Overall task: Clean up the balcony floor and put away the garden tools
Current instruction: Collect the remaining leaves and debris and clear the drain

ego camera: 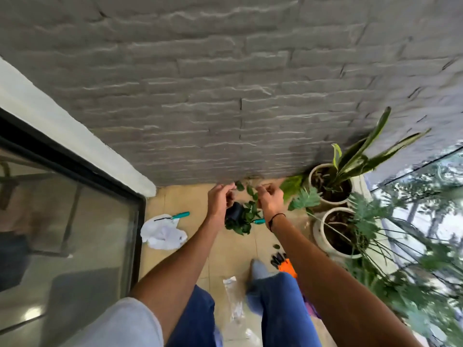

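My left hand (221, 199) and my right hand (270, 200) are held out side by side above the floor near the stone wall. Each has its fingertips pinched on a thin pale thing too small and blurred to identify. Below and between them a small black pot (234, 212) lies tipped over on the tan floor tiles (195, 236), its leafy green plant (244, 220) spilling out. One teal-handled tool (178, 216) lies at the edge of a crumpled white plastic bag (162, 235). A second teal handle (259, 220) shows under my right wrist.
Orange and black gloves (284, 263) and a clear plastic wrapper (234, 300) lie by my feet. Two white planters (316, 194) (323, 240) with tall plants stand at the right. A grey stone wall (225, 96) is ahead, a glass sliding door (75, 221) at the left.
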